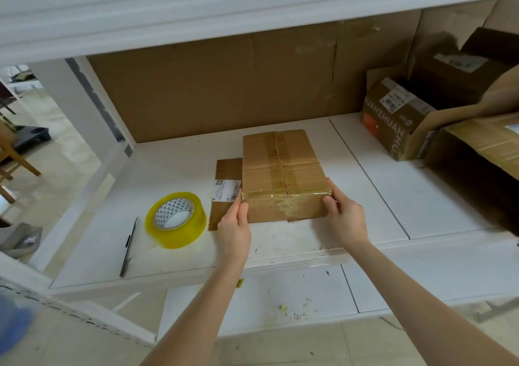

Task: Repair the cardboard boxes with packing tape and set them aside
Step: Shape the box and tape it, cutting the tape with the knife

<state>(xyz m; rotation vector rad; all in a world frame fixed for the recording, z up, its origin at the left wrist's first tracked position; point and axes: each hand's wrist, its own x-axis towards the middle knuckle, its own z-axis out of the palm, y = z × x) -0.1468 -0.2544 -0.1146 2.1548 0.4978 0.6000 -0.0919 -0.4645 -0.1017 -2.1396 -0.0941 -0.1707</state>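
The box (280, 169) sits mid-shelf (365, 197) toward the front edge, apparently overlapping a flat cardboard sheet (228, 169). The left hand (234, 225) grips its near left corner, thumb on the front face. The right hand (344, 214) grips the near right corner, fingers curled. Neither holds anything else.

Risks, as judged:
- Tape on the front face is wrinkled and may peel under handling.
- Sliding the box could drag the sheet into the tape roll (175, 219) on the left.
- Other boxes (393, 124) crowd the shelf's right back corner, leaving little room there.
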